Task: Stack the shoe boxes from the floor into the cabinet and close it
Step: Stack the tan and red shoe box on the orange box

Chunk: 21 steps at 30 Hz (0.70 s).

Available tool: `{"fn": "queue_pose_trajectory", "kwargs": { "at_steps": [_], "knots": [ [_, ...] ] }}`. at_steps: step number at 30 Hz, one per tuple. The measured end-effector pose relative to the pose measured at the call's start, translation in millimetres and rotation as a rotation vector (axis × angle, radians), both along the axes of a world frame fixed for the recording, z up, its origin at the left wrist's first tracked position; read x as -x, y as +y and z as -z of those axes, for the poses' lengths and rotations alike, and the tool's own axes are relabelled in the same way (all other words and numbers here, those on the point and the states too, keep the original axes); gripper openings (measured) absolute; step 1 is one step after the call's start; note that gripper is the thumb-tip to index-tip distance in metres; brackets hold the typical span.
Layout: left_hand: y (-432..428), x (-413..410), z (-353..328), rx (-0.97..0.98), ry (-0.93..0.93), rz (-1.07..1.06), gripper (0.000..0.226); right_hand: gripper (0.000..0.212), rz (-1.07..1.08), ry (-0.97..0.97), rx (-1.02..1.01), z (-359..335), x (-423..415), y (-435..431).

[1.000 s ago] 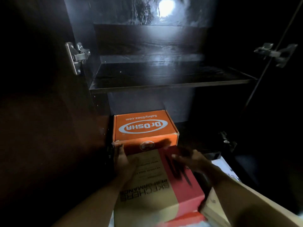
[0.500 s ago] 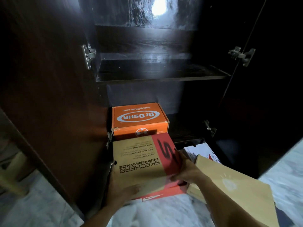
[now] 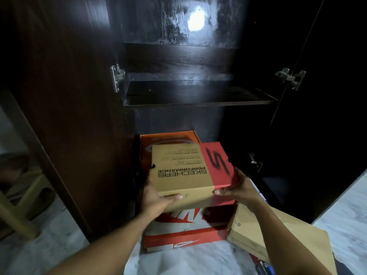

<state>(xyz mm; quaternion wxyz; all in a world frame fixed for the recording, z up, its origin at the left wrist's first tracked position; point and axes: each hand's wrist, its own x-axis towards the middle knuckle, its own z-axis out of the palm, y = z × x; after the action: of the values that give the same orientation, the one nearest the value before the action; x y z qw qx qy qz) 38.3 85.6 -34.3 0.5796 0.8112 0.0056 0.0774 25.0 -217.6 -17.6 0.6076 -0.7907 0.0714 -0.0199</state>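
A tan and red Skechers shoe box (image 3: 188,169) is held in the air in front of the open dark cabinet (image 3: 198,100). My left hand (image 3: 156,197) grips its near left corner and my right hand (image 3: 236,187) grips its near right corner. Behind it, an orange shoe box (image 3: 168,138) sits on the cabinet's bottom level, mostly hidden. Below the held box, a red and white Nike box (image 3: 184,233) rests on the floor. A plain brown cardboard box (image 3: 278,239) lies on the floor to the right.
Both cabinet doors stand open, the left door (image 3: 59,96) wide and the right door (image 3: 327,116) dark. An empty shelf (image 3: 198,94) spans the cabinet above. A wooden stool (image 3: 21,205) stands at far left. The floor (image 3: 178,261) is pale marble.
Both hands have lifted the Skechers box off the Nike box, raising it toward the cabinet and partly covering the orange box. The view has pulled back.
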Motion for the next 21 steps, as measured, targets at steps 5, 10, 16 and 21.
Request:
{"fn": "queue_pose_trajectory", "kwargs": {
  "at_steps": [5,10,16,21],
  "knots": [
    [4,-36,-37,-0.002,-0.049,-0.035,0.122,0.118,0.006,-0.127,-0.08,-28,-31,17],
    [6,-69,-35,0.018,-0.096,-0.093,0.124,0.093,0.047,-0.222,-0.116,-27,-63,27],
    [10,-104,-18,0.008,-0.127,-0.131,0.119,0.091,0.118,-0.247,-0.137,4,-99,42],
    [14,-119,14,0.088,-0.125,-0.171,0.107,0.106,0.226,-0.232,-0.058,40,-129,52]
  ]
}}
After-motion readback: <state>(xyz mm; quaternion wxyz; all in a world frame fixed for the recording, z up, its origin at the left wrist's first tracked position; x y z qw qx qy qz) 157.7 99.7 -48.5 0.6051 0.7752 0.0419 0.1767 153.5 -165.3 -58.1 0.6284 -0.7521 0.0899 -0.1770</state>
